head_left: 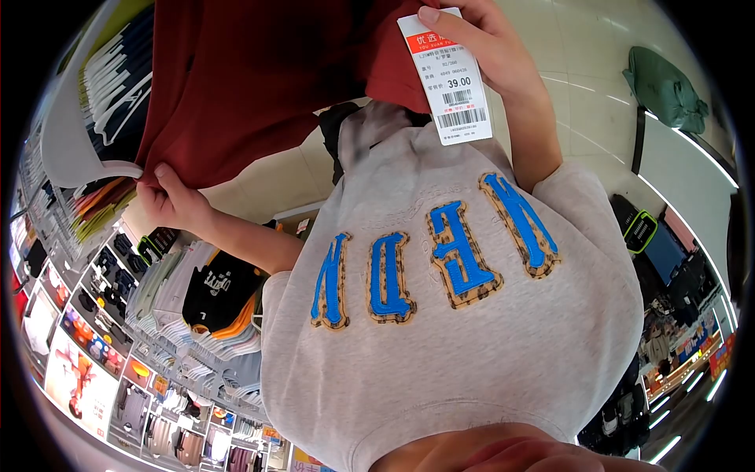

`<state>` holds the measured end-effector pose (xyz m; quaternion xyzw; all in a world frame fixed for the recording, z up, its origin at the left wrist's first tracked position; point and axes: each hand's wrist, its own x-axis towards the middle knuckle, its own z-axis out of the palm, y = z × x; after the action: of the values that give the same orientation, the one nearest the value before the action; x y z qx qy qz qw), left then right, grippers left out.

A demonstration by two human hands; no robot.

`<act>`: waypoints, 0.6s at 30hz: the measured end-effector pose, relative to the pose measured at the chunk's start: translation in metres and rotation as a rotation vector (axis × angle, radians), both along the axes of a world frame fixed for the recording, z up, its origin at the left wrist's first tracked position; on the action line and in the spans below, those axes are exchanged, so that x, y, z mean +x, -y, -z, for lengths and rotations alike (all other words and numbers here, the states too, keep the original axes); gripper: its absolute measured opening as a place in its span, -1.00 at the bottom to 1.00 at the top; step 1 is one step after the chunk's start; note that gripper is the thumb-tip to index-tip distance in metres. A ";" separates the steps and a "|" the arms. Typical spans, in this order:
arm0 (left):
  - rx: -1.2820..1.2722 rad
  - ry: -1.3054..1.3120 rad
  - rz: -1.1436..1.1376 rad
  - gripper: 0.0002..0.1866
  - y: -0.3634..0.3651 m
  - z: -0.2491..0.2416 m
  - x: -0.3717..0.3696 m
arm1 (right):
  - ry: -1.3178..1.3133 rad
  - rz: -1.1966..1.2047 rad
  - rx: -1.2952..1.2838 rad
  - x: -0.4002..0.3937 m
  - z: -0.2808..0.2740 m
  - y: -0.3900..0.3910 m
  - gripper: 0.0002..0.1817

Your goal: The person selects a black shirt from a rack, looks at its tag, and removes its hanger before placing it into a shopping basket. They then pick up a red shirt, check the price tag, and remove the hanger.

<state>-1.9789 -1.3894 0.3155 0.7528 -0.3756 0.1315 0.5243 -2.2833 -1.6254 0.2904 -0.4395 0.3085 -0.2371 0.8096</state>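
A dark red garment [236,86] hangs across the top of the head view, its upper part cut off by the frame edge. At its lower left corner my left hand [174,203] is closed, with the cloth pinched between thumb and fingers. My right hand [491,47] grips the top of a white and red price tag [456,90], the thumb lying over its upper edge. The tag faces me and reads 39.00 above barcodes. Red cloth lies right beside the tag; whether my right fingers also hold it is hidden.
My grey shirt [472,354] with blue letters fills the lower middle. On the left are white hangers [122,90] with dark clothes, a curved white piece [67,141], and a rack of shirts [169,287]. A green garment [667,88] hangs at right, over pale floor tiles [582,47].
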 end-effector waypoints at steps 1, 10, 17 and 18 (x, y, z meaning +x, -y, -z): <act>-0.009 -0.006 0.009 -0.77 0.001 0.000 0.000 | 0.014 -0.028 0.001 0.000 0.000 0.001 -0.81; -0.016 -0.003 0.022 -0.79 0.003 0.002 0.001 | 0.068 -0.099 -0.043 -0.002 0.002 0.006 -0.83; 0.017 -0.018 0.021 -0.85 0.004 0.001 -0.001 | 0.063 -0.121 -0.051 -0.002 -0.001 0.007 -0.83; 0.024 -0.006 0.022 -0.85 0.003 0.001 -0.001 | 0.050 -0.122 -0.052 -0.002 0.000 0.007 -0.83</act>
<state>-1.9794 -1.3929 0.3142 0.7552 -0.3839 0.1191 0.5179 -2.2850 -1.6326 0.2904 -0.4723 0.2544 -0.2059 0.8184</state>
